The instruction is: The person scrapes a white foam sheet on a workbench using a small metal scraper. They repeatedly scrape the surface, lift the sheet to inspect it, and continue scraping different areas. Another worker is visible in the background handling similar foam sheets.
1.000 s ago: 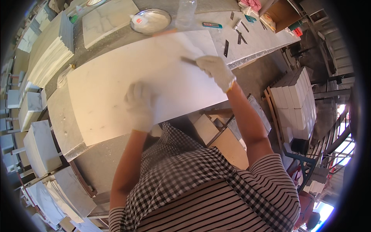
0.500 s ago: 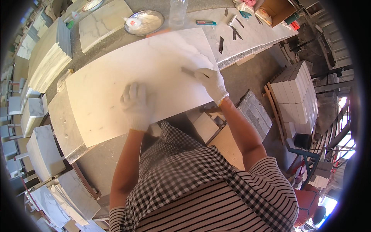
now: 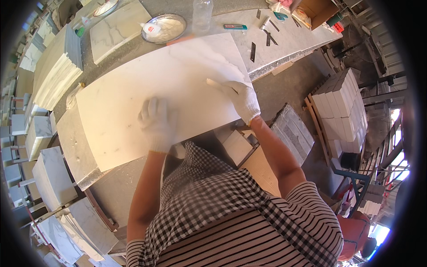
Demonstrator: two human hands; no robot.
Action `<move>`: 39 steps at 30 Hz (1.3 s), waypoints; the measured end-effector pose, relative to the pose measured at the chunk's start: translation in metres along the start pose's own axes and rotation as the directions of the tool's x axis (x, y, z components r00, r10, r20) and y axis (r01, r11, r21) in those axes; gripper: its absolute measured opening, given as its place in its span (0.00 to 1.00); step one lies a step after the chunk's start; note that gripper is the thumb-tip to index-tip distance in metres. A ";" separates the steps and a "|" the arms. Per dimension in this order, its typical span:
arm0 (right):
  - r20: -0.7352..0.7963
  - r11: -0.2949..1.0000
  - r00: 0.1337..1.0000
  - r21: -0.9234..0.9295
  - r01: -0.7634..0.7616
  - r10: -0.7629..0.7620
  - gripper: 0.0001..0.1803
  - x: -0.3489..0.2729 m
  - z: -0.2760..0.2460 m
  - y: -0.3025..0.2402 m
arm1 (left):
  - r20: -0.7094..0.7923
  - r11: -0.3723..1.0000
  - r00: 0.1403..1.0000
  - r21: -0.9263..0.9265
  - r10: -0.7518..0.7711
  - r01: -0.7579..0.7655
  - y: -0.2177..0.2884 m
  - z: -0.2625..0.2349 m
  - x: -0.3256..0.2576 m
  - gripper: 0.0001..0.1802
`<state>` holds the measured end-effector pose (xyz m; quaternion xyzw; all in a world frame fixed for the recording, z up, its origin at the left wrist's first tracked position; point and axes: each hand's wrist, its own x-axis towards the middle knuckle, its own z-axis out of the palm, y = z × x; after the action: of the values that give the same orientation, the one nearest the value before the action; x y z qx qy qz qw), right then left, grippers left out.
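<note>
A large white marble slab (image 3: 120,111) with faint grey veining lies on the worktable before me. My left hand (image 3: 155,122), in a white glove, rests on the slab's near part with fingers spread and nothing visible in them; haze or glare softens its outline. Over the slab's right side, my right hand (image 3: 241,99), gloved too, is closed around a short flat scraper blade (image 3: 215,83). The blade points left from the fingers, low over the slab. Whether its edge touches the stone I cannot tell.
Beyond the slab stand a metal dish of pale paste (image 3: 171,27) and a clear plastic bottle (image 3: 203,15). A teal cutter (image 3: 235,27) and several dark blades (image 3: 253,52) lie at the right. Stacked tiles (image 3: 58,66) are at left; white blocks (image 3: 340,111) sit on a pallet at right.
The blade in my right hand has tilted and now looks lighter and narrower. My right hand has shifted slightly down; the left stays nearly in place.
</note>
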<state>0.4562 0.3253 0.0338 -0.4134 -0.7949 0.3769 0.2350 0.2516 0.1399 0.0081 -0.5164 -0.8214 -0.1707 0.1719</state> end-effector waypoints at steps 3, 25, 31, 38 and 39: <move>-0.017 1.000 1.000 -0.003 0.024 -0.024 0.14 -0.001 0.000 0.002 | -0.005 1.000 1.000 0.003 0.004 -0.004 0.000 0.000 0.000 0.25; -0.139 0.773 0.892 -0.568 0.284 -0.430 0.14 -0.021 0.045 -0.013 | 0.012 0.999 1.000 -0.041 -0.002 0.003 0.001 -0.003 -0.001 0.25; -0.060 0.740 0.927 -0.622 0.256 -0.371 0.11 -0.018 0.042 -0.021 | -0.002 1.000 1.000 0.011 -0.004 0.004 0.001 -0.001 -0.001 0.26; -0.175 0.908 0.898 -0.193 0.372 -0.405 0.11 0.016 0.006 -0.036 | 0.137 0.999 0.990 0.000 -0.034 0.035 -0.006 0.005 -0.007 0.27; -0.146 0.943 0.934 -0.114 0.312 -0.326 0.11 0.027 -0.001 -0.039 | 0.137 0.999 0.990 -0.020 -0.032 0.035 -0.006 0.006 -0.008 0.27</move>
<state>0.4236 0.3342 0.0671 -0.3183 -0.8455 0.2629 0.3387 0.2483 0.1339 -0.0012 -0.5149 -0.8378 -0.1470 0.1067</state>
